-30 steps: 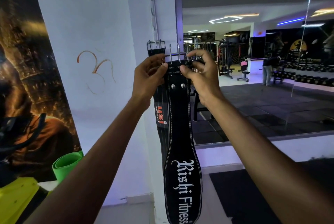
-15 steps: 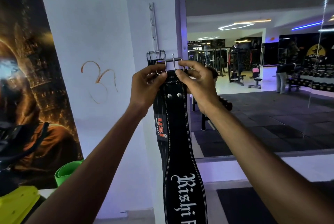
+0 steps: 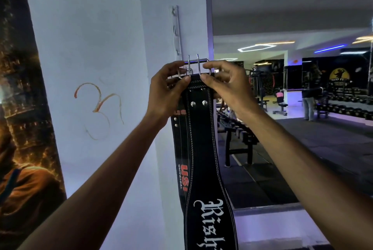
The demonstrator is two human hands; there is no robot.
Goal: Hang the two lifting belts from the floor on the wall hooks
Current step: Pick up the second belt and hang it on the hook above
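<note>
A black lifting belt with white lettering (image 3: 203, 148) hangs down in front of the white pillar. My left hand (image 3: 167, 90) and my right hand (image 3: 226, 86) both pinch its top end at the steel buckle (image 3: 196, 66), whose two prongs point up. The buckle is level with the bottom of a white vertical hook rail (image 3: 176, 31) fixed to the pillar. Behind it hangs a second black belt with a red logo (image 3: 181, 169), flat against the pillar; its top is hidden by my left hand, so I cannot see what holds it.
A large dark poster (image 3: 22, 128) covers the wall at left. An orange symbol (image 3: 99, 108) is painted on the white wall. To the right, a wall mirror (image 3: 292, 88) reflects a dumbbell rack (image 3: 236, 134) and a person standing far off.
Both hands have lifted the lettered belt's buckle higher, up to the bottom of the hook rail. The buckle of the belt behind is now hidden by my left hand.
</note>
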